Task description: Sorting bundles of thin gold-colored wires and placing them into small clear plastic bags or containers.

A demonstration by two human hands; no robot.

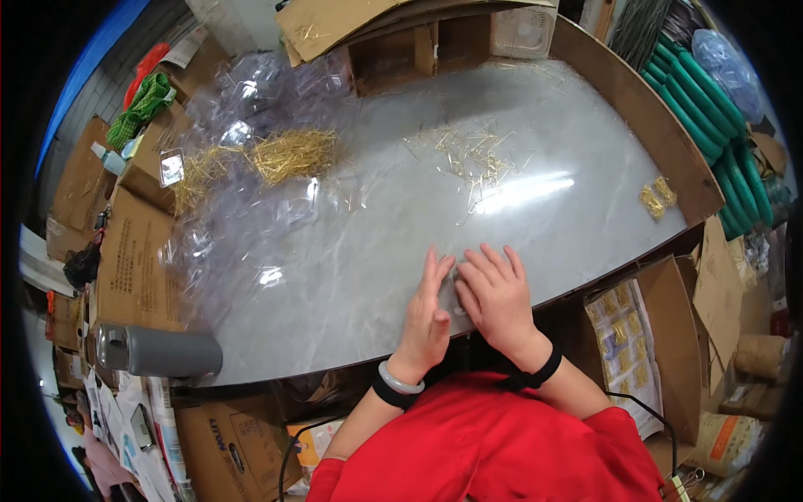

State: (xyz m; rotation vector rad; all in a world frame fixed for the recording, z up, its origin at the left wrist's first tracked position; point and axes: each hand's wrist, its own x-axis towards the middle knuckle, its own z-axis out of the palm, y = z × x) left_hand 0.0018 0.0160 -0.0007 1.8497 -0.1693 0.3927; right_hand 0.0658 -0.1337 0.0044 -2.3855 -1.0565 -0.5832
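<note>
My left hand [425, 322] stands on edge over the front of the grey tabletop [351, 251], its fingers stretched out. Close beside it, my right hand [497, 303] lies palm down with its fingers extended. Between the palms a small shiny patch shows, too covered to make out. Beyond the hands, loose gold pin-like wires [473, 159] are scattered. Farther left, a thick pile of gold wires [293, 156] rests against a heap of clear plastic pieces [242, 217]. Two small gold bundles [658, 198] sit near the right edge.
A grey bottle [163, 350] lies at the front left corner. Cardboard boxes [138, 259] line the left side, and a cardboard compartment box [418, 50] stands at the back. A cardboard rim [636, 109] borders the right. Below right, an open carton [669, 343] holds packed gold bundles [621, 335].
</note>
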